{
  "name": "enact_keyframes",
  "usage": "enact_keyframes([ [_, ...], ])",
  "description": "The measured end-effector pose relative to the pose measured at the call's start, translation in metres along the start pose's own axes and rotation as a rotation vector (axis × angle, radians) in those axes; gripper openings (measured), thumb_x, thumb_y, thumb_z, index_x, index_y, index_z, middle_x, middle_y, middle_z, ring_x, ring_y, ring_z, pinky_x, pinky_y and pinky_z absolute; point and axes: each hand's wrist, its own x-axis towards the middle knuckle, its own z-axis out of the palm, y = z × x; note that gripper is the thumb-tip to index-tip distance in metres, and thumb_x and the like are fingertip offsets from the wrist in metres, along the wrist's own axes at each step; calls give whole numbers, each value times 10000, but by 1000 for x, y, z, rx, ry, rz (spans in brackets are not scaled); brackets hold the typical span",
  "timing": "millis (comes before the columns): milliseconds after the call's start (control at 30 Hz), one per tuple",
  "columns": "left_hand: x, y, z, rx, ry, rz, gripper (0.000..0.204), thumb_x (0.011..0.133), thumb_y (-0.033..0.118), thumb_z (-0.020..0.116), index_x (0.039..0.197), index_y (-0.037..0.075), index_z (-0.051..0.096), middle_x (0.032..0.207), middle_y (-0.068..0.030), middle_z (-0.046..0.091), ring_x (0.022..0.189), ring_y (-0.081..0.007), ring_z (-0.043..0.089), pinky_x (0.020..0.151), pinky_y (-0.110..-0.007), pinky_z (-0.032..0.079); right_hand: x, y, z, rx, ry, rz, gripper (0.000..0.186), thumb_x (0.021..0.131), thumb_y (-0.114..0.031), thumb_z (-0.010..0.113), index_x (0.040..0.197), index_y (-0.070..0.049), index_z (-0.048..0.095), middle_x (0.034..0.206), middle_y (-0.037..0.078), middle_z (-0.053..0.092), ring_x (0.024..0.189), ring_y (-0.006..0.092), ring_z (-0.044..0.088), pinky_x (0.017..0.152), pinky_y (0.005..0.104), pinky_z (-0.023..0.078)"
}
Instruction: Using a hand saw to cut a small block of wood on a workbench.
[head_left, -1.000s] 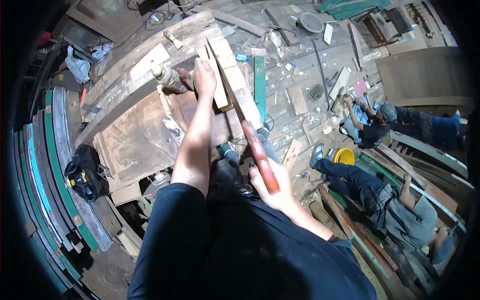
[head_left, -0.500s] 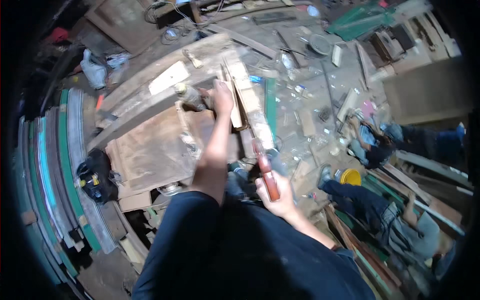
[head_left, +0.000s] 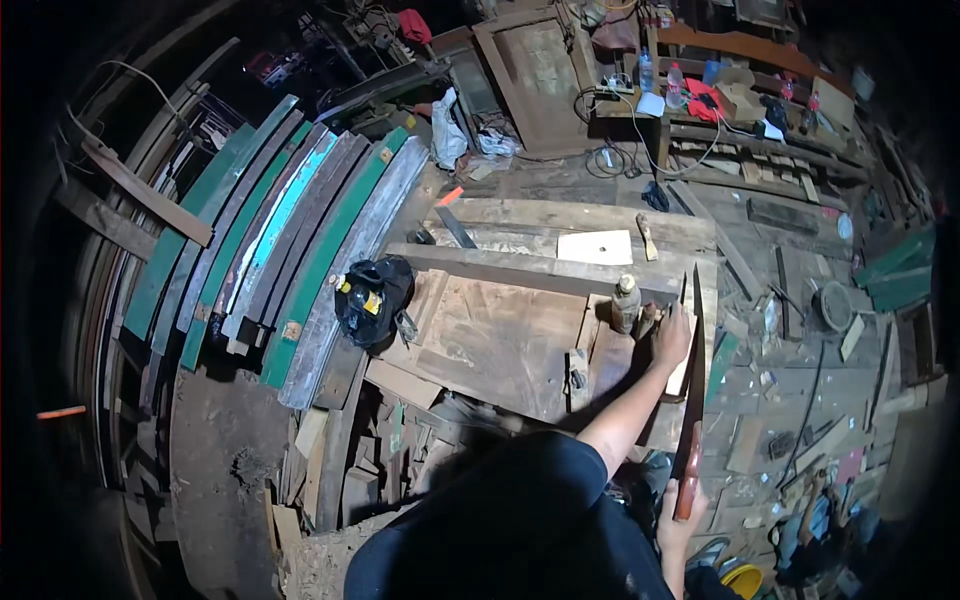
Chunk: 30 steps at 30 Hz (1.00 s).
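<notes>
My right hand (head_left: 672, 522) is wrapped round the reddish-brown handle of a hand saw (head_left: 697, 370). Its long dark blade points away from me and narrows to a tip. Just left of the blade, my left hand (head_left: 674, 338) is closed on a pale wooden piece (head_left: 680, 378) at the bench's right end; its fingertips are partly hidden. A thin dark pointed sliver shows above that hand, too unclear to name. Beside it stand a bottle (head_left: 625, 305) with a pale top and a small brown wooden-looking object (head_left: 648, 318). A wooden panel (head_left: 500, 335) lies to the left.
A small hand plane (head_left: 578, 378) rests on the panel's right side. Farther back are a white sheet (head_left: 594, 247) and a brush (head_left: 647, 238). A black plastic bag (head_left: 374, 300) sits by stacked painted planks (head_left: 330, 260). At lower right, a person (head_left: 815, 530) is near a yellow bucket (head_left: 741, 580).
The view has swung left, so the bench and both hands appear farther right. My right hand still holds the saw, and my left stays at the pale wood.
</notes>
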Motion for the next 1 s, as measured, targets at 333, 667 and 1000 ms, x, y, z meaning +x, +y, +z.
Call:
enact_keyframes([
  [333,-2,9,-4,58,-4,6,267,1004,290,331,987,44,431,943,-245,597,866,-455,579,688,-557,458,54,9,16,14,21,-37,190,911,-162,590,838,0,522,682,48,448,642,149,428,603,322,400],
  [667,5,3,5,131,124,66,251,997,286,340,987,66,461,1022,-169,569,879,-388,603,674,-533,491,71,-6,20,104,-7,-42,172,891,-136,606,840,5,523,663,43,464,618,145,443,576,335,399],
  [1000,-6,4,-4,156,138,91,212,979,273,396,1030,78,459,1025,-151,521,850,-372,607,649,-514,506,7,9,-15,48,50,1,208,905,-181,592,948,22,580,716,33,504,675,131,499,604,308,407],
])
